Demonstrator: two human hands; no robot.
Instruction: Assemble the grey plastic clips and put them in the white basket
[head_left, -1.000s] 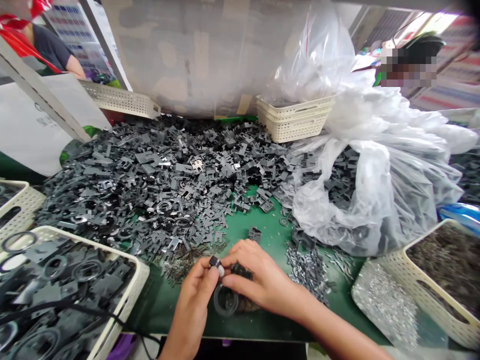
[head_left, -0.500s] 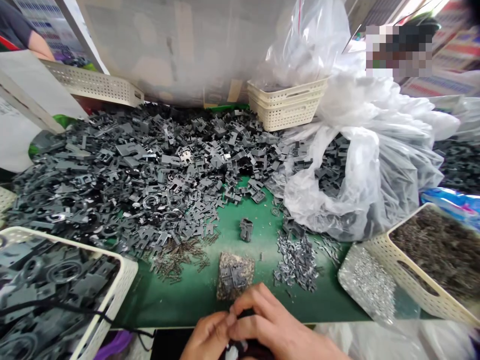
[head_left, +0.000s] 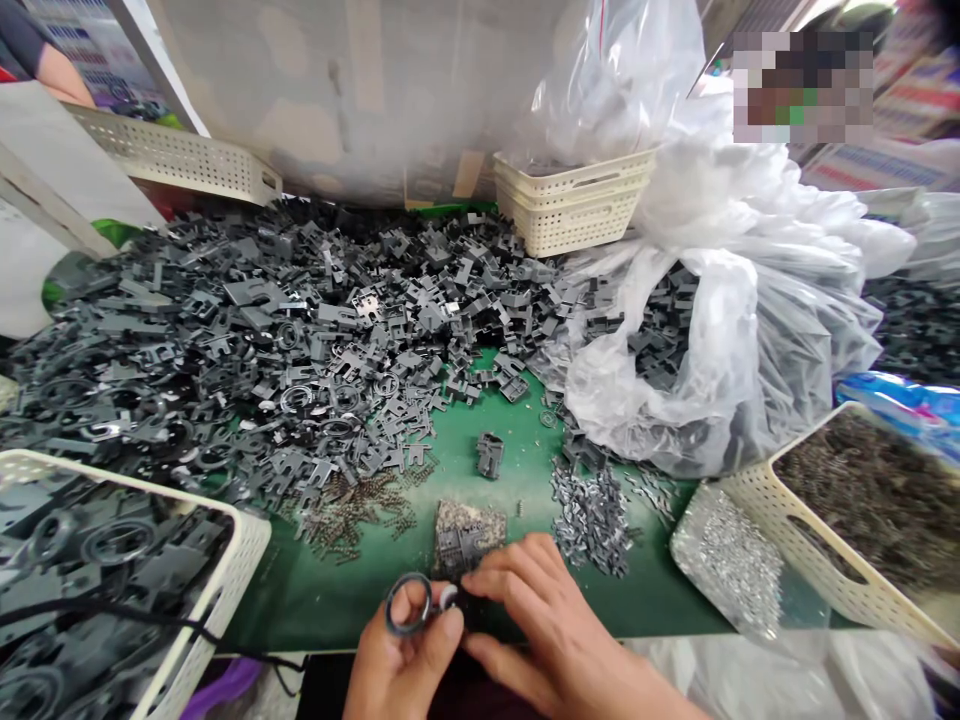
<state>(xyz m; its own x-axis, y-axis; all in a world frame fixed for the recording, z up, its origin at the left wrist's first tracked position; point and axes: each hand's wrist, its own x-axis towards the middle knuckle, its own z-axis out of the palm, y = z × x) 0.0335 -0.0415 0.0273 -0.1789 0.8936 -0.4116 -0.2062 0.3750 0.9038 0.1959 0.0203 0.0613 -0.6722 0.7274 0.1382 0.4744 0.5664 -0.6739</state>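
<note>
My left hand [head_left: 409, 655] pinches a grey plastic ring part [head_left: 388, 612] between thumb and fingers. A small pale round piece [head_left: 448, 597] shows beside the ring, at the thumb tip. Close by on the right, my right hand [head_left: 544, 620] has bent fingers, its thumb apart from the index finger. The dark space between them hides any small piece there. Just beyond the hands, a speckled block [head_left: 489, 522] carries a flat grey plastic part [head_left: 459, 545]. Behind it stands a grey plastic assembly [head_left: 490, 455] on the green tabletop [head_left: 330, 600].
Grey plastic parts [head_left: 247, 330] are heaped across the back and left. Small springs [head_left: 360, 510] and metal pieces [head_left: 592, 515] lie in piles. Baskets [head_left: 251, 560] flank both sides, with a clear bag [head_left: 731, 560] by the right one. A large plastic bag [head_left: 675, 420] bulges behind.
My hands have moved apart slightly. The ring part has come into sight in my left hand, and my right thumb has separated from its fingers.
</note>
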